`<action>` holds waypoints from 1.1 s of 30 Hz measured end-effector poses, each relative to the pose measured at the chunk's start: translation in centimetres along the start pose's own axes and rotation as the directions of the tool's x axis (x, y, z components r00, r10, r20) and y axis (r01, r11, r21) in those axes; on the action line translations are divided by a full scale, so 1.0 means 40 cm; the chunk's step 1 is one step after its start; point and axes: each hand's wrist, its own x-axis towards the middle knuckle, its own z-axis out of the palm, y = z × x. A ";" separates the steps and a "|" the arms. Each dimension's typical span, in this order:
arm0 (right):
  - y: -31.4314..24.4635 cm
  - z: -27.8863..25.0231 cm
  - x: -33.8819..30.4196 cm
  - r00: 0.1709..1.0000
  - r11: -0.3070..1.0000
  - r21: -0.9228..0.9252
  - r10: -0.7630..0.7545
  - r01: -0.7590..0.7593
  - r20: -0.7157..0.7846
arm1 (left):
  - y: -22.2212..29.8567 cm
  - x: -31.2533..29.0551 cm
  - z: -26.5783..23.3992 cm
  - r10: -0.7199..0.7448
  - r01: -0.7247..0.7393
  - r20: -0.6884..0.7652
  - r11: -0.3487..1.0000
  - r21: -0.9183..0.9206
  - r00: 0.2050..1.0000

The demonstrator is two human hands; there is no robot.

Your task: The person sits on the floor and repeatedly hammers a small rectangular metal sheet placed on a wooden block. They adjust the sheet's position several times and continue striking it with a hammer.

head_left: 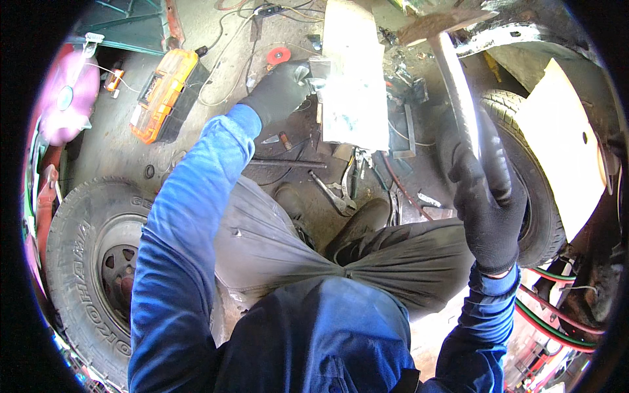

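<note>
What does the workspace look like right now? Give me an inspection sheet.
Surface: bare, dirty concrete floor.
Job's things: pale sheet-metal piece steadied at its edge; hammer raised, rusty head up.
Clutter: locking pliers, orange tool case, red disc, scrap metal bits.
Grippers: left hand gloved, gripping the metal piece; right hand gloved, shut on the hammer handle.
Cables: thin wires across the floor; red and green hoses at lower right.
Surroundings: loose tyre on the left, mounted wheel on the right.

A raised hammer (458, 78) beside an upright, scuffed grey metal sheet (354, 78).
</note>
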 end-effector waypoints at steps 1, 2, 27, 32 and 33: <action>0.010 -0.001 -0.002 1.000 1.000 -0.014 0.009 -0.008 0.012 | -0.004 0.000 0.003 0.012 -0.012 0.000 1.000 -0.013 1.000; 0.019 0.000 -0.002 1.000 1.000 -0.001 0.017 -0.017 0.018 | -0.007 0.001 0.005 0.016 -0.016 -0.006 1.000 -0.022 1.000; 0.051 0.093 0.059 0.940 0.908 -0.296 -0.222 0.297 0.259 | -0.043 0.023 0.105 0.078 -0.080 0.033 0.994 0.076 0.996; 0.059 0.055 0.054 0.966 0.955 -0.185 -0.202 0.230 0.160 | 0.019 -0.008 0.067 0.027 -0.021 0.088 0.998 -0.060 0.996; 0.034 0.043 0.059 0.960 0.961 -0.106 -0.241 0.257 0.145 | 0.030 -0.010 0.056 -0.010 0.018 0.095 0.997 -0.080 0.995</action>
